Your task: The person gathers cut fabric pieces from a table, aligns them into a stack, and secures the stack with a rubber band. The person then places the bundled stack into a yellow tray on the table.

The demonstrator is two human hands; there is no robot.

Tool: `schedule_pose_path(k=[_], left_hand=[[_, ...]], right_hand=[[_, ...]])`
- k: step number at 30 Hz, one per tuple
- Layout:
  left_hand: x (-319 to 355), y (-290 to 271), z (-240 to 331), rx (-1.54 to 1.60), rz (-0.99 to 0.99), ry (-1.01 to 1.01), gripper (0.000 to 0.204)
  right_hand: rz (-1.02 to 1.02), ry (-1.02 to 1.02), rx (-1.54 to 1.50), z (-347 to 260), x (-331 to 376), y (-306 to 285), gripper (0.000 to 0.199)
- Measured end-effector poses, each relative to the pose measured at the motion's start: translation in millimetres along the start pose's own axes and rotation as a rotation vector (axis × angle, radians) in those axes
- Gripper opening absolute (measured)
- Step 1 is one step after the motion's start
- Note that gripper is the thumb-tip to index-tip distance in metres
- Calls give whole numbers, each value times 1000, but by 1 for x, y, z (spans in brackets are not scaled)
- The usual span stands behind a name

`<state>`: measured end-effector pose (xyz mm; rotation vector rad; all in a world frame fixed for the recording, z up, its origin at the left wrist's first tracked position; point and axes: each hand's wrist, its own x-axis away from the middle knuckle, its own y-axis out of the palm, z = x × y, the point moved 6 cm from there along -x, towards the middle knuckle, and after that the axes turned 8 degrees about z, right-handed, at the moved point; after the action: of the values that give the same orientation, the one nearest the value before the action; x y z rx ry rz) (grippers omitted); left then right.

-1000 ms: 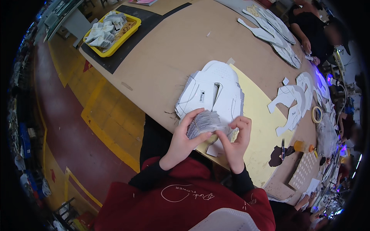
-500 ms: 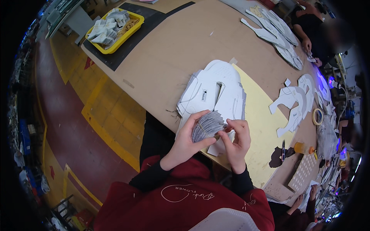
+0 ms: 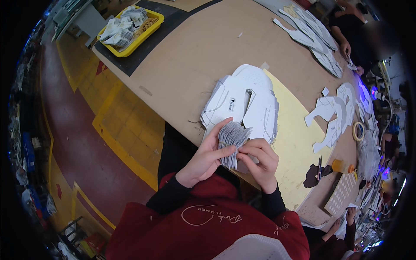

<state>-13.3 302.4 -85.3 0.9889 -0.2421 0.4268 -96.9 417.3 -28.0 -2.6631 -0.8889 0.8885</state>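
A fanned bundle of thin grey-white fabric pieces [image 3: 232, 135] is gripped in my left hand [image 3: 201, 161], fingers behind it and thumb across its front. What looks like a thin band runs round the bundle. My right hand [image 3: 261, 162] pinches at the bundle's right edge with thumb and forefinger; its fingertips partly hide what they grip. Just beyond my hands, a stack of white shoe-upper pieces [image 3: 250, 82] with loose threads lies on the table, partly over a yellow sheet [image 3: 288, 173].
A yellow tray [image 3: 160, 22] of bundled pieces and rubber bands stands far left. More white cut pieces [image 3: 326, 113] lie to the right, near a tape roll [image 3: 358, 131], a pen [image 3: 320, 168] and an orange-yellow bottle [image 3: 339, 166]. Other people work along the right side.
The bundle has tilted more upright in my left hand, and its left thumb now lies across it. My right fingers have shifted slightly left and down along its edge.
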Motion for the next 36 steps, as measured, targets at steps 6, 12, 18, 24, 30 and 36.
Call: schedule_pose_path(k=[6,12,18,24,30,36], left_hand=[[3,4,3,86,51,-37,69],[2,1,7,-206,52,202,65],[2,3,1,-71,173,208,64],[-3,-2,-1,246,246,43,50],[-7,-9,12,296,208,89,46],[-7,-14,14,243,172,189,49]], right_hand=[[-31,3,-4,4,1,4,15],[-116,127,57,11,5,9,15],[-129,-113,232,2,3,20,23],[-219,-276,124,-7,4,23,23],[-279,-249,11,-6,12,27,25],[-79,-100,99,2,7,14,26]])
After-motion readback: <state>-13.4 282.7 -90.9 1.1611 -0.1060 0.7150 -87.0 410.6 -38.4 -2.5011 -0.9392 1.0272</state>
